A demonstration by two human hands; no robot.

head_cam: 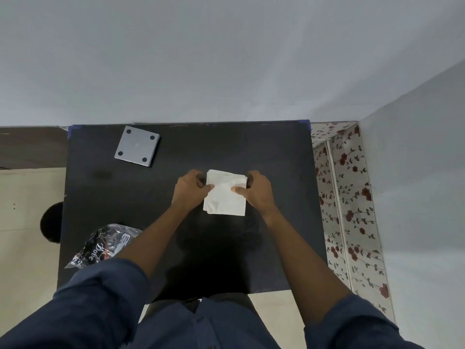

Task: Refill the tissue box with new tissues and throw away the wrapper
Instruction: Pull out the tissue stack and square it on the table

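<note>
A stack of white tissues (225,196) lies at the middle of the black table (276,172). My left hand (190,188) grips its left edge, thumb on top. My right hand (258,191) grips the right edge the same way. The grey square tissue box part (137,146) lies flat at the table's far left, showing a face with round black feet, apart from both hands. The black and clear plastic wrapper (103,245) lies crumpled at the table's near left edge, partly under my left forearm.
A grey wall stands right behind the table. A floral-patterned panel (347,197) runs along the table's right side. A round black object (51,221) sits on the pale floor to the left.
</note>
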